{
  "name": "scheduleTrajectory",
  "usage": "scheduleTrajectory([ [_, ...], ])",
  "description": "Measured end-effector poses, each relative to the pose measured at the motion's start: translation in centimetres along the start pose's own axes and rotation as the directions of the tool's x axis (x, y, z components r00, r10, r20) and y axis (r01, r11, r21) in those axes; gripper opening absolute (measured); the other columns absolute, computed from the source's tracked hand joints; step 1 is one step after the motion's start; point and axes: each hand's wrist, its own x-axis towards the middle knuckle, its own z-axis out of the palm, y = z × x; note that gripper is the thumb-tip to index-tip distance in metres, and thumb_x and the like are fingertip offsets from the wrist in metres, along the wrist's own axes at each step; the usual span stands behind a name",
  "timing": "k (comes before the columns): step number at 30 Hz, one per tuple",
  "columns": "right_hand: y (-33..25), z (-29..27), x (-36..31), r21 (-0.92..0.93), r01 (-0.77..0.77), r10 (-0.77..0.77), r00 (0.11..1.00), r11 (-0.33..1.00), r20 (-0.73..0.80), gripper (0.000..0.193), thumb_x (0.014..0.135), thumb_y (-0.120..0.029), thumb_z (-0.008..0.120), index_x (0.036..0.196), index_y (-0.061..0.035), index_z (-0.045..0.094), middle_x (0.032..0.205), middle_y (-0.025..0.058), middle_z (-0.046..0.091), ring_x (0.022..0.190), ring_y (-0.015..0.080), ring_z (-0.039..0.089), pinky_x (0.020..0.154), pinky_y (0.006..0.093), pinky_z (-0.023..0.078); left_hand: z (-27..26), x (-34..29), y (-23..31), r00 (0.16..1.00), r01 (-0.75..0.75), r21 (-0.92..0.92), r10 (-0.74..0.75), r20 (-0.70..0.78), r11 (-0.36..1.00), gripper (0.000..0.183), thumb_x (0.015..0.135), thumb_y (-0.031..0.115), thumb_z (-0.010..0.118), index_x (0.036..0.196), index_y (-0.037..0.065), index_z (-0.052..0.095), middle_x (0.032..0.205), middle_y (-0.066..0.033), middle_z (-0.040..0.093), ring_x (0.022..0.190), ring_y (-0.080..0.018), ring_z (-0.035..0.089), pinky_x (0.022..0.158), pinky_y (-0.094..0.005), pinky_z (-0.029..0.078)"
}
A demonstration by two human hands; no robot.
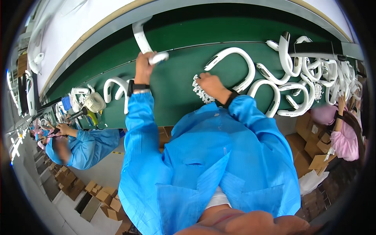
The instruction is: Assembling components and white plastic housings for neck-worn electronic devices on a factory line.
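Observation:
My left hand [144,68] is closed around a white curved neck fan [141,38], held up over the green bench with one arm of it pointing away from me. To the right, my right hand [213,85] reaches down onto a pile of small white plastic parts [200,93]. Its fingers are curled together at the pile's edge; whatever is between the fingertips is too small to make out. A U-shaped white neck fan [250,68] lies just beyond and right of that hand. Another white neck fan [114,84] rests left of my left forearm.
Many white neck fans [305,84] crowd the bench's right side, near a co-worker in pink [344,137]. At left, a co-worker in blue [90,147] works beside tools with green handles [93,117]. A raised ledge [113,29] borders the far side. Cardboard boxes [107,196] stand below.

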Motion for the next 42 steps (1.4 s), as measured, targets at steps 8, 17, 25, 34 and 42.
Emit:
scheduleTrajectory([
  [8,0.0,3.1,1.1,-0.041,0.033,-0.032,0.999,0.999,0.025,0.01,0.076,-0.01,0.053,0.078,-0.0021,0.059,0.08,0.0168,0.06,0.075,0.03,0.062,0.061,0.0385,0.052,6.0,-12.9,-2.1,0.947,0.218,-0.048,-0.2,0.25,0.975,0.024,0.092,0.024,0.053,0.109,0.01,0.045,0.083,-0.0132,0.06,0.067,-0.0253,0.061,0.057,-0.034,0.052],
  [17,0.3,-8.2,-3.6,0.916,-0.355,0.502,0.836,0.186,0.222,0.016,0.083,-0.003,0.059,0.097,0.002,0.065,0.082,0.0127,0.066,0.072,0.0204,0.065,0.067,0.0288,0.055,10.9,-18.0,-2.2,0.869,0.175,-0.024,-0.143,0.473,0.984,0.038,0.089,0.011,0.057,0.123,0.004,0.04,0.105,-0.0151,0.057,0.079,-0.0233,0.064,0.067,-0.0376,0.057],
  [25,-1.8,-13.0,-2.9,0.963,-0.112,0.527,0.818,-0.246,0.23,0.015,0.088,-0.004,0.056,0.1,0.004,0.062,0.082,0.0082,0.064,0.072,0.0144,0.064,0.065,0.0243,0.055,13.9,-19.9,-3.4,0.817,0.235,-0.096,-0.143,0.558,0.967,0.045,0.084,-0.001,0.052,0.125,0.002,0.035,0.101,-0.0156,0.056,0.078,-0.0236,0.063,0.067,-0.0386,0.058],
  [34,0.2,-11.7,-3.0,0.911,-0.028,0.559,0.782,-0.411,0.276,0.021,0.09,-0.009,0.055,0.106,0.0045,0.06,0.081,0.0076,0.064,0.067,0.0125,0.063,0.059,0.0229,0.054,14.2,-19.9,-4.0,0.784,0.412,-0.129,-0.278,0.554,0.902,0.033,0.091,0.014,0.047,0.117,-0.008,0.048,0.103,-0.0221,0.061,0.087,-0.031,0.065,0.073,-0.0401,0.057],
  [42,0.5,-11.5,-3.9,0.866,-0.045,0.47,0.825,-0.497,0.313,0.024,0.091,-0.007,0.052,0.112,0.0036,0.056,0.085,0.0061,0.062,0.072,0.0122,0.061,0.064,0.0224,0.054,12.3,-18.2,-5.5,0.779,0.509,-0.112,-0.402,0.481,0.853,0.034,0.097,0.018,0.038,0.117,-0.007,0.048,0.105,-0.0222,0.061,0.091,-0.0338,0.064,0.069,-0.0363,0.06],
])
